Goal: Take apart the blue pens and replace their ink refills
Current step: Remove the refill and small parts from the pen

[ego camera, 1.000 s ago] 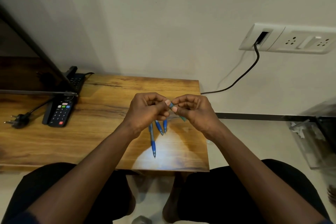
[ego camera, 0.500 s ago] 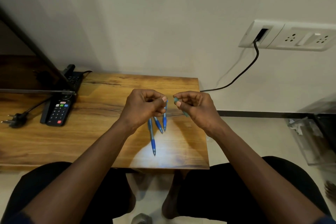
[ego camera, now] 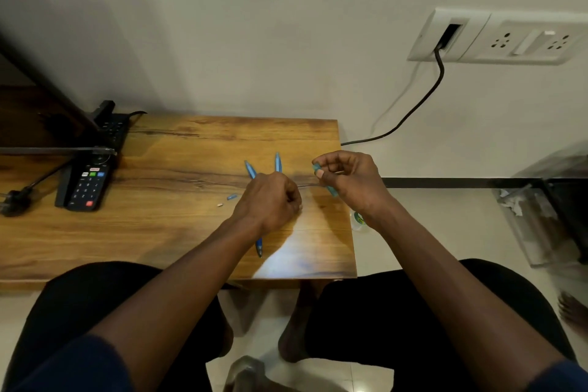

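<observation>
Since half a sec ago the hands have split: the left hand (ego camera: 270, 200) dropped low over the worktop (ego camera: 152, 232) & nearer the body, and the right hand (ego camera: 348, 181) slid out toward the worktop's right edge. L to R now: a tiny white piece (ego camera: 220, 205) and a short blue tip (ego camera: 231, 197) lie loose on the wood, just left of the left hand. A slanted pen (ego camera: 249, 168) and a straight pen (ego camera: 277, 162) stick out beyond the knuckles; a near pen (ego camera: 259, 247) pokes out under the wrist toward the body. The left hand is clenched, fingers curled under; can't tell what, if anything, it grips. A thin pale line (ego camera: 307, 184) runs btw the hands, poss. a refill, too faint to say. The right hand pinches a teal-blue barrel (ego camera: 332, 191) btw thumb & fingertips. Risks, as I judge them: the two loose bits are small, so a sweep of the left forearm could flick them off and lose them. The wrist over the near pen could roll it off the front edge. The barrel is held close to the right edge, so a slipped pinch prob. sends it to the floor. With several alike pens close together, parts or old/new refills could get mixed up.
</observation>
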Tool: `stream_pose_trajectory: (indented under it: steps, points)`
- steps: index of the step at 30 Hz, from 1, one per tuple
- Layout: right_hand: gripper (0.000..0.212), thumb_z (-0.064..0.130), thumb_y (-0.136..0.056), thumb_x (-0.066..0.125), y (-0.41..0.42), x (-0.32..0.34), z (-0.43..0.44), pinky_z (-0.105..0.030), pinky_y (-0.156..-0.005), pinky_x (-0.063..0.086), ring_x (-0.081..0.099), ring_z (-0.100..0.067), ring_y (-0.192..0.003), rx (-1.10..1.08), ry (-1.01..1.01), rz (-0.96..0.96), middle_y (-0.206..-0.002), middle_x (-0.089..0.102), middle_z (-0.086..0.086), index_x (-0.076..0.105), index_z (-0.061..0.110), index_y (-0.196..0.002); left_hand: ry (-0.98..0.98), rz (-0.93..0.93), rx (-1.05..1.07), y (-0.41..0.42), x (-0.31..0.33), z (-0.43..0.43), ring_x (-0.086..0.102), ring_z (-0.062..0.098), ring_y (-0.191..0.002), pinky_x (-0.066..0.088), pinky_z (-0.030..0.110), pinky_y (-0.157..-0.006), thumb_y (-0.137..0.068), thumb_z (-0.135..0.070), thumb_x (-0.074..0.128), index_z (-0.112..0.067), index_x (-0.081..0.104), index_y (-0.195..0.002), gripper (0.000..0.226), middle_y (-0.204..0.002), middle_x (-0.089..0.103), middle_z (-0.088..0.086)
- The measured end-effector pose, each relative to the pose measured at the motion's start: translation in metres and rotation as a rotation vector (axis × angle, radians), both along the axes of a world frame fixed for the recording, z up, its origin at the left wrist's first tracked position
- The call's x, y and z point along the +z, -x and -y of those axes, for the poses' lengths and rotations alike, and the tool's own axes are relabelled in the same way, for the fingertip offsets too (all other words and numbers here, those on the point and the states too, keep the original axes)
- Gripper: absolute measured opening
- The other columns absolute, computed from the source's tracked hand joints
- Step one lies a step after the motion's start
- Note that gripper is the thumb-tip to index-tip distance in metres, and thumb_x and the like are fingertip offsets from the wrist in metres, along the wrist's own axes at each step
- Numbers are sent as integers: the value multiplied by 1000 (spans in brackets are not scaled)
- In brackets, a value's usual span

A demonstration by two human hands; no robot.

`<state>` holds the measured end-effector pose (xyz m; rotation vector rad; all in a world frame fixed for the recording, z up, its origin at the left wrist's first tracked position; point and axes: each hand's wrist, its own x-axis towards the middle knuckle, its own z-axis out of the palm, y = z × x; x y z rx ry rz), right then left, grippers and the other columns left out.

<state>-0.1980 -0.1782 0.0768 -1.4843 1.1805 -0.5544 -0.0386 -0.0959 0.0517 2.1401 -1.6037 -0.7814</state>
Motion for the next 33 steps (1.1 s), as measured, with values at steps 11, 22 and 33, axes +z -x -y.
stream_pose_trajectory:
  steps: [11, 22, 33]
  points:
    - [17, 6, -92, 74, 2, -1, 3, -30, -80, 59, 72, -18, -87, 19, -26, 21, -85, 74, -2, 77, 20, -103, 36, 3, 37, 1, -3, 6, 65, 2, -73, 49, 19, -66, -91, -13, 77, -20, 82, -90, 8, -80, 73, -12]
    - [16, 6, -89, 78, 3, 4, 3, -27, -67, 55, 68, -16, -75, 58, -81, 57, -80, 70, -3, 79, 17, -101, 139, -753, 289, -18, 17, 5, 76, 16, -78, 62, 24, -68, -95, -3, 73, -6, 76, -109, 14, -87, 77, 11]
    - [6, 11, -87, 81, -2, 12, -1, -26, -64, 53, 65, -7, -69, 63, 16, -36, -78, 76, -2, 81, 17, -90, 66, -1008, 326, -17, 13, 1, 76, 15, -75, 63, 24, -68, -95, -3, 73, 4, 75, -109, 16, -91, 78, 14]
